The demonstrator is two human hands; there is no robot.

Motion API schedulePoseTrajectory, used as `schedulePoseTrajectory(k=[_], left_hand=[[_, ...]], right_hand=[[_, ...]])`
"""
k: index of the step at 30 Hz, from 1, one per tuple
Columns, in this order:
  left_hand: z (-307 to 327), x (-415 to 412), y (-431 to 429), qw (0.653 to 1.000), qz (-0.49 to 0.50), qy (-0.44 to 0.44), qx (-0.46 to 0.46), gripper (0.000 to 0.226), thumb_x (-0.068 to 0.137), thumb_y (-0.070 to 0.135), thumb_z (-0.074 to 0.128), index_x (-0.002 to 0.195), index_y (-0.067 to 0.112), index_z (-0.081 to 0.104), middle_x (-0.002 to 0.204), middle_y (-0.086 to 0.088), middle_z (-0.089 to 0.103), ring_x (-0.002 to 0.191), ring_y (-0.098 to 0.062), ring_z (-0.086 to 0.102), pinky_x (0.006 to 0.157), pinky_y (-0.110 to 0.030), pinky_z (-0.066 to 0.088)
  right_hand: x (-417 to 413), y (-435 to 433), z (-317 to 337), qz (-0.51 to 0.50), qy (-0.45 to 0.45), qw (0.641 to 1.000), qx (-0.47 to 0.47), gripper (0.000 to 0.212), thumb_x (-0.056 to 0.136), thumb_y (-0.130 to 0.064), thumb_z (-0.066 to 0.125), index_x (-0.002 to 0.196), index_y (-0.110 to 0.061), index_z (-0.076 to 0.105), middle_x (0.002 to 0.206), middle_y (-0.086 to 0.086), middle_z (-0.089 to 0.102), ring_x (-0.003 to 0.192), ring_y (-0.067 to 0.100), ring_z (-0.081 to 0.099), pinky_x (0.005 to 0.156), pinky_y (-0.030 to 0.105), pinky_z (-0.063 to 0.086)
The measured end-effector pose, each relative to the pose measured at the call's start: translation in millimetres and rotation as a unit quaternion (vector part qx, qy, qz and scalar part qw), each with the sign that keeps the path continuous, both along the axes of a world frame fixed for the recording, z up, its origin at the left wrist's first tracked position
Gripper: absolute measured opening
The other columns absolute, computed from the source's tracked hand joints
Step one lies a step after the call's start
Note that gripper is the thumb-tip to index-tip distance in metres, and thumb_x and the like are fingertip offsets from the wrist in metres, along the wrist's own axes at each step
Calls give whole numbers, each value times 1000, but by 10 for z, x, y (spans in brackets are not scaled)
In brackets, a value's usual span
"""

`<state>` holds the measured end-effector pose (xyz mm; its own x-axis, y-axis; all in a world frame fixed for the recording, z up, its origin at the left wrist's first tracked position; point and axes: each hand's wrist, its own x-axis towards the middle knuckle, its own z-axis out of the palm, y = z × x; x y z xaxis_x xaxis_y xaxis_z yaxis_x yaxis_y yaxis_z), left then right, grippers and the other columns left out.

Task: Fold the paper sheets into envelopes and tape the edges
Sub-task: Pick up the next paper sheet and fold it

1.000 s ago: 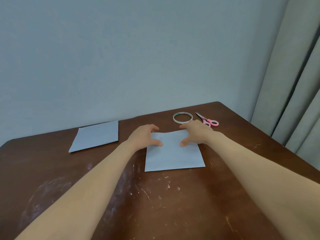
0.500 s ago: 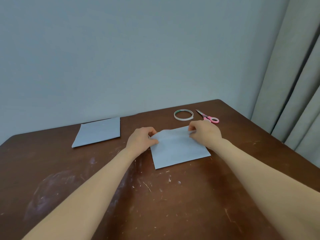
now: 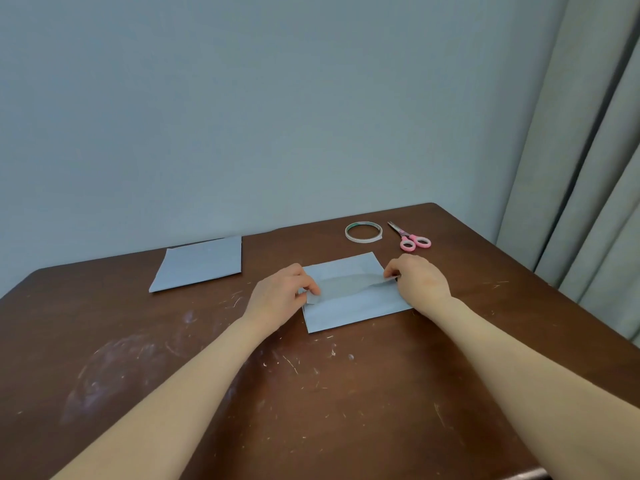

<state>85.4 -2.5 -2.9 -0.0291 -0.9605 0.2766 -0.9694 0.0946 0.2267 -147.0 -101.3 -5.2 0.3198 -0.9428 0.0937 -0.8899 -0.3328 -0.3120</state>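
— Brown wooden surface [image 3: 346, 393], scuffed with pale scratches, fills the lower view. What lies on it?
— Two pale blue paper sheets. The middle sheet [image 3: 356, 308] lies near the centre, between the hands. The far sheet [image 3: 201, 263] lies flat at the back left, well apart.
— And the hands?
— Both hold the middle sheet. The left hand [image 3: 280, 294] pinches its left edge and the right hand [image 3: 420, 280] pinches its right edge. A flap is raised between them; the rest lies flat.
— Smaller things?
— A tape roll [image 3: 363, 239] lies flat beyond that sheet, with pink-handled scissors [image 3: 406, 236] just right of the roll.
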Motion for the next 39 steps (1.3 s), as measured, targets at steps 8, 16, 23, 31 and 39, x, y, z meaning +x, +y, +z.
schedulePoseTrajectory(k=[8,16,23,31,39], left_hand=[[53,-15,123,998,-48,-39,-26,36,88,6,46,100,31,70,98,13,46,70,-8,43,53,-17,32],[91,-382,-2,998,-3,-63,-8,49,90,33,52,137,20,44,143,3,42,131,-16,39,104,-29,32],[-113,-428,-119,983,-42,-140,110,62,99,48,32,152,19,16,161,4,13,148,-12,8,120,-35,3],[-106,-397,-92,984,-84,-144,56,51,100,39,36,148,24,30,157,6,25,144,-9,22,120,-34,13],[-109,-444,19,988,-73,-120,61,49,101,31,35,148,22,30,157,2,24,143,-15,24,117,-30,16]], right_hand=[[84,41,128,38,-124,984,-123,34,94,-5,43,114,-17,67,124,1,60,119,20,50,93,34,43],[306,103,23,122,-6,992,-10,33,98,-28,44,126,-24,60,129,1,57,124,21,48,99,38,43],[260,151,-2,113,38,993,-12,43,95,-37,47,138,-32,47,131,3,44,120,21,46,100,35,38],[147,195,35,101,30,994,-15,56,93,-41,51,144,-26,38,145,1,38,131,21,41,106,35,35],[227,282,18,140,79,987,19,44,103,-33,31,147,-31,34,156,-5,27,143,15,25,118,43,14]])
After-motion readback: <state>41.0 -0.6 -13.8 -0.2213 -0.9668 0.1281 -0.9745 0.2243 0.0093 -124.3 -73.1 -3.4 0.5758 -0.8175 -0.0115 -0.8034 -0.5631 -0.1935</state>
